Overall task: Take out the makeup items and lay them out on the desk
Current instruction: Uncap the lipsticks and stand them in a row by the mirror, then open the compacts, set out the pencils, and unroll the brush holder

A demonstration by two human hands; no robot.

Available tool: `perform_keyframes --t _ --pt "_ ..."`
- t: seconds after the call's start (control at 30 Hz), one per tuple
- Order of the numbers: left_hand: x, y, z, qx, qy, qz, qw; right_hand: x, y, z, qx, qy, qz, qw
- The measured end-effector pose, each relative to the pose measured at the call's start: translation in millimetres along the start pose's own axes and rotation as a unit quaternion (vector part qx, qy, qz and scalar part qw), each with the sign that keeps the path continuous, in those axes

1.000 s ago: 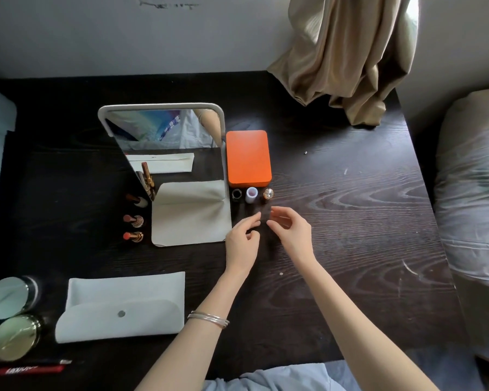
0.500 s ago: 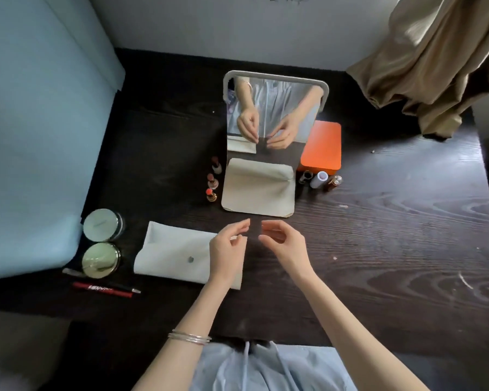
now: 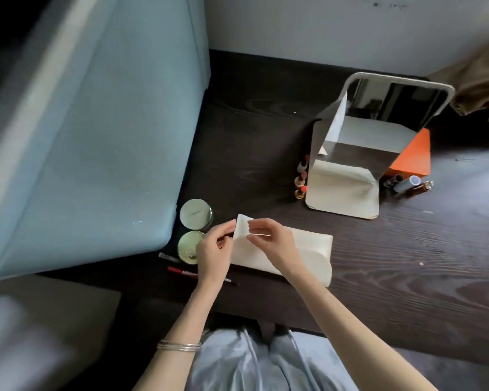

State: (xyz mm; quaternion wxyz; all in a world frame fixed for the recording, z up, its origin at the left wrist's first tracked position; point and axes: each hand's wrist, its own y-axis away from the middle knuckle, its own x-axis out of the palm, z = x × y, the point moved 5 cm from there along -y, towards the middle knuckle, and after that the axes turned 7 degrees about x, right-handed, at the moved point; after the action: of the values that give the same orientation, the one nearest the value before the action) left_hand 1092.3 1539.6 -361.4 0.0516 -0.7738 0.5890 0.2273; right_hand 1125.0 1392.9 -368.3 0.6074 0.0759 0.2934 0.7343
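A dark wood-grain desk (image 3: 407, 277) fills the view, set against a pale wall, with a light blue padded surface (image 3: 91, 136) along its left edge and a tan curtain (image 3: 480, 88) at the far right.

At the near left of the desk both hands are on a white pouch (image 3: 299, 249) that lies flat there. The left hand (image 3: 213, 253) has its fingers (image 3: 228, 224) curled at the pouch's left end, thumb and forefinger pinching its edge. The right hand (image 3: 271, 239) reaches over the pouch from the right, its fingers (image 3: 256, 222) curled and pinching the raised flap at the same corner. A silver bangle (image 3: 180, 347) sits on the left forearm.

Just left of the hands two round green-lidded jars (image 3: 196, 214) stand one behind the other, and a red pencil (image 3: 181, 272) lies on the desk beneath the left wrist, with a dark stick beside it.

Farther back stands a white-framed mirror (image 3: 378, 131) on a folded cream base. Three small lipsticks (image 3: 301, 179) stand in a row just left of the base. To its right an orange box (image 3: 412, 156) lies flat, and in front of it are three small bottles (image 3: 410, 184), close together.
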Motion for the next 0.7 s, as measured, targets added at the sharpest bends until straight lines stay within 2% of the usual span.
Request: perform_keyframes --t 0.23,0.37,0.47,0.57,0.7 --pt "-63 -22 29 0.021 -0.070 -0.077 0.994 61 -13 17 -0.009 0.042 0.037 0.998" --pt "-55 -44 28 0.054 -0.203 0.002 0.978 72 -21 20 0.000 0.057 0.044 0.997" --pt "-42 -59 32 0.049 -0.294 0.061 0.953 71 -24 19 0.002 0.054 0.037 0.998" --pt "-37 -67 29 0.044 -0.329 0.065 0.941 64 -24 15 0.015 0.043 0.027 0.999" --pt "-34 -69 11 0.072 -0.307 0.051 0.948 44 -22 9 0.022 0.022 0.003 1.000"
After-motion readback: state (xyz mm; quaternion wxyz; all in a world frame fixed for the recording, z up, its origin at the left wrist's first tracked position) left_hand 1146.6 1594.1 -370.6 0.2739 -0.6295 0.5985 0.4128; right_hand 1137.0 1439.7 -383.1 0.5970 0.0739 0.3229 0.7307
